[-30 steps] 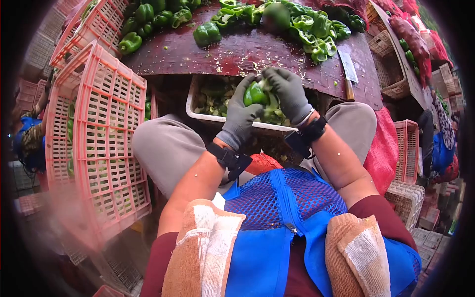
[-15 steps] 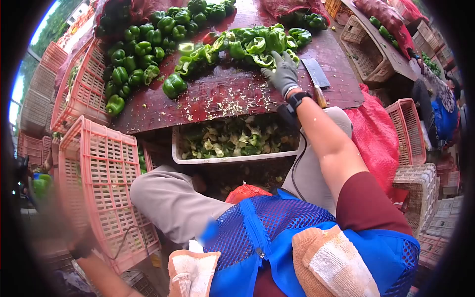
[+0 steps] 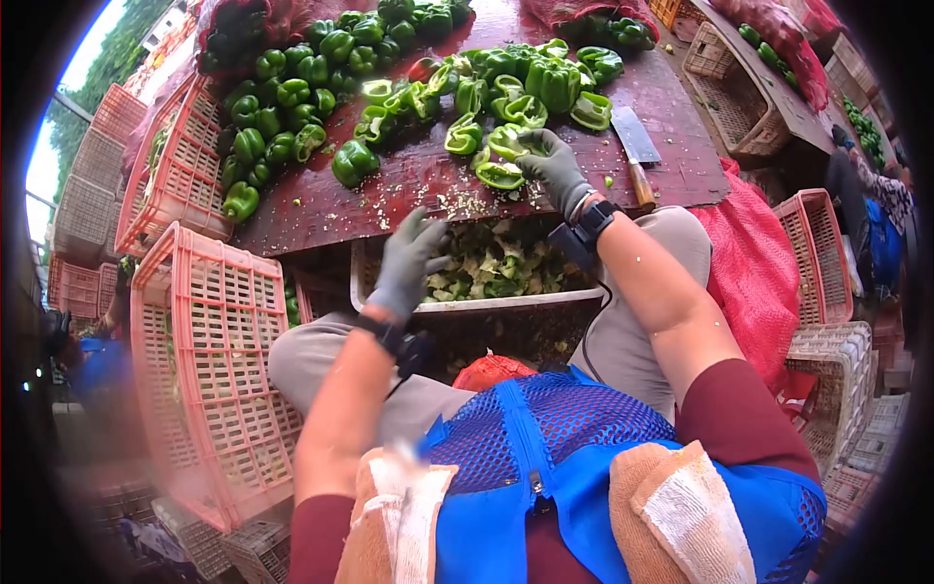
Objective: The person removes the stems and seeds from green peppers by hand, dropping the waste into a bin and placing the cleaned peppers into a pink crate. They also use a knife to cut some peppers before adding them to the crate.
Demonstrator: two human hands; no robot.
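Note:
My right hand (image 3: 558, 171), in a grey glove, has its fingers curled on a cut green bell pepper (image 3: 506, 144) at the near edge of the pile of halves. Another cut bell pepper (image 3: 499, 176) lies just below it on the dark red board (image 3: 409, 185). My left hand (image 3: 411, 261), also gloved, hovers with fingers apart and nothing in them, over the white-rimmed crate of scraps (image 3: 486, 304). A cleaver (image 3: 635, 136) rests on the board right of my right hand. One whole bell pepper (image 3: 355, 164) sits apart, left of the halves.
A heap of whole bell peppers (image 3: 292, 92) covers the board's left side. Pink plastic crates (image 3: 224, 331) stand at my left. A red mesh sack (image 3: 744, 263) and more crates (image 3: 812, 258) are on my right. Another person (image 3: 880, 214) is at far right.
My left hand has come up from beside the left crate to the board's front edge. My right hand has drawn cut peppers from the pile toward me.

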